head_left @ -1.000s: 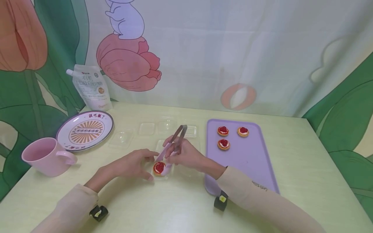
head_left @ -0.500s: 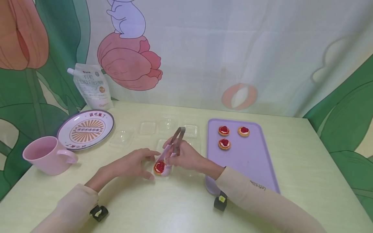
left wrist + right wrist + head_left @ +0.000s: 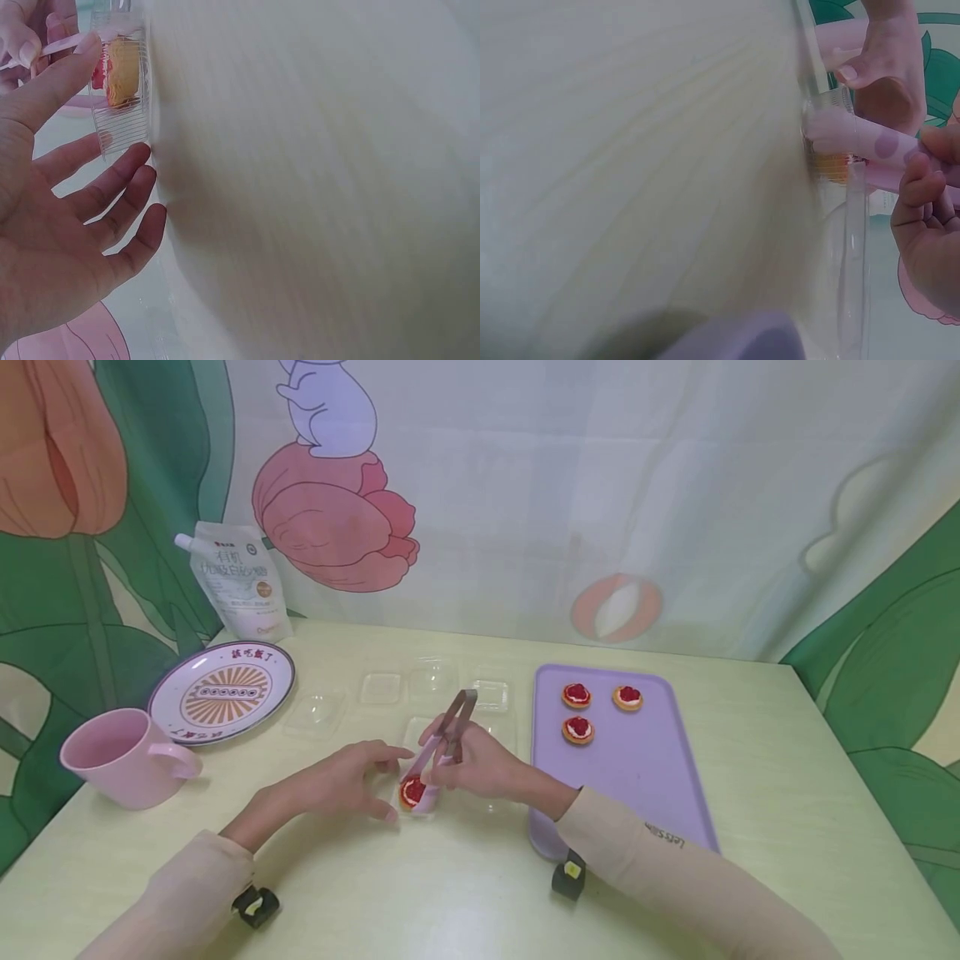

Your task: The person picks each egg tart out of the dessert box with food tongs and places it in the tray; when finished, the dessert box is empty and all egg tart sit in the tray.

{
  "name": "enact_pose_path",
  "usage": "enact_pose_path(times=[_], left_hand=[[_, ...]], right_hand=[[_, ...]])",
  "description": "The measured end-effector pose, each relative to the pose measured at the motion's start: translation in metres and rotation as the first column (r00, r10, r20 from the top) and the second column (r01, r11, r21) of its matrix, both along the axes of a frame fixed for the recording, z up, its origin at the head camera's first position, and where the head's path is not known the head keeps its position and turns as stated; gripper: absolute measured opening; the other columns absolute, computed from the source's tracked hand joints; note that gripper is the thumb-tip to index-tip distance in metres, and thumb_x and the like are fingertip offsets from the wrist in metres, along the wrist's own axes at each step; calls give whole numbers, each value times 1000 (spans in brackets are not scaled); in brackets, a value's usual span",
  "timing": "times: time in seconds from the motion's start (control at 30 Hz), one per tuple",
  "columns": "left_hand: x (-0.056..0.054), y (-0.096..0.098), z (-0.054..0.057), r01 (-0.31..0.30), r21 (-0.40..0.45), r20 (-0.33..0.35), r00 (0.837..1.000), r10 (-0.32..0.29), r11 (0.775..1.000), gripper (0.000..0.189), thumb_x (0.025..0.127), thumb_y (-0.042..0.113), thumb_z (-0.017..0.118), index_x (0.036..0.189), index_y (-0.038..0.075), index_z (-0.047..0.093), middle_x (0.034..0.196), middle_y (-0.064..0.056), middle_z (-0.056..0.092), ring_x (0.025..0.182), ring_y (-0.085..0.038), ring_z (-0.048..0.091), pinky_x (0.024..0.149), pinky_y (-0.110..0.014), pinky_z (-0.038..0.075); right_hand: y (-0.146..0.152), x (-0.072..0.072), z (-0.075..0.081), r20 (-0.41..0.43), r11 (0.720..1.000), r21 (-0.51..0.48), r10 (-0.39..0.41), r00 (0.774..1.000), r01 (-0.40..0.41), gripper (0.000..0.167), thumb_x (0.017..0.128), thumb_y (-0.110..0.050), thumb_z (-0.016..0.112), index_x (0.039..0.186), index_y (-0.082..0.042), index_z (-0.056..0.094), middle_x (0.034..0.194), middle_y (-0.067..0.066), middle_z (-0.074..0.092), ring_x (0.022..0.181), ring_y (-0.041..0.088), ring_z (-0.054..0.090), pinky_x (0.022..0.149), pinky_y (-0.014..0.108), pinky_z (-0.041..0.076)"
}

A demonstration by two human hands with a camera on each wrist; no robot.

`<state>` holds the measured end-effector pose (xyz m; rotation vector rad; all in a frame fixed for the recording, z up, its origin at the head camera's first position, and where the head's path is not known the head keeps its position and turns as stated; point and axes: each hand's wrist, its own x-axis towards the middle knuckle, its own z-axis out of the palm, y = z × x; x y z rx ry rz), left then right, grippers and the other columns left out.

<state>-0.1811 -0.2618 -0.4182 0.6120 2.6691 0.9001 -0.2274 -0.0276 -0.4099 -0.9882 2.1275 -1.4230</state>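
Observation:
My right hand [image 3: 480, 760] grips tongs [image 3: 459, 714] with a metal bend and pink arms. The pink tips stand on either side of a berry tart [image 3: 411, 792] with red topping, white cream and a golden crust. In the left wrist view, the tart [image 3: 124, 71] sits inside a small clear plastic container [image 3: 126, 135] with ribbed walls. My left hand [image 3: 341, 781] lies beside this container, thumb and fingers spread loosely at its left side. From the right wrist view, the spotted tong arm [image 3: 881, 139] covers part of the tart.
A purple tray [image 3: 630, 777] with three more tarts [image 3: 577, 731] lies to the right. Several clear containers [image 3: 381, 689] sit behind the hands. At left are a pink mug [image 3: 123, 768], a patterned plate [image 3: 225, 693] and a white spouted pouch [image 3: 238, 585].
The view shifts slightly. The tong arms appear a little closer together, overlapping the tart more. Both hands stay nearly in place.

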Motion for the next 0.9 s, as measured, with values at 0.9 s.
enact_pose_path(times=[0.9], left_hand=[[0, 0, 0, -24, -15, 16, 1000, 24, 1000, 79, 71, 26, 91, 138, 3, 56, 114, -8, 66, 109, -27, 60, 101, -50, 48]], right_hand=[[7, 1, 12, -19, 998, -56, -25, 999, 24, 40, 83, 2, 75, 118, 3, 57, 77, 9, 63, 60, 12, 61, 61, 41, 59]])
